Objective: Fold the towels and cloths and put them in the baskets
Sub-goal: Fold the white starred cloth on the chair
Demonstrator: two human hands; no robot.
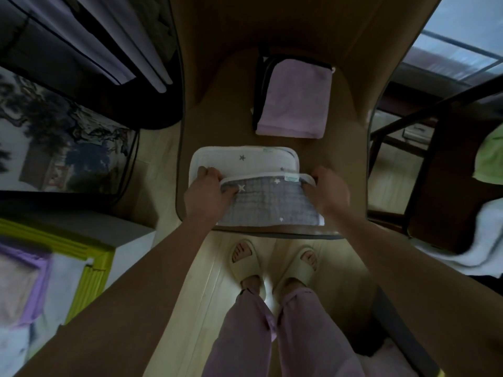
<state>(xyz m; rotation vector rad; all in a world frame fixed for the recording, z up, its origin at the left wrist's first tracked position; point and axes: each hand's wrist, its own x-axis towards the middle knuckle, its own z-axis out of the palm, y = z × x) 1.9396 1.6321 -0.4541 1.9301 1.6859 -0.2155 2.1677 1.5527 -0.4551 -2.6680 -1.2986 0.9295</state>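
Note:
A star-patterned cloth (269,202), grey on one side and white on the other, lies on the brown chair seat (340,164) in front of me. Its near half is turned up over the white far half (245,159). My left hand (208,193) pinches the folded edge at its left corner. My right hand (328,190) pinches the same edge at its right corner. Farther back on the seat lies a folded pink towel (295,102) on top of a dark folded cloth (260,88).
A yellow-green basket (89,270) with purple and pale cloths stands at the lower left. On the right, a green cloth (490,161) and a white towel (487,240) lie on a dark wooden chair (430,208). My slippered feet stand on the pale floor (206,281).

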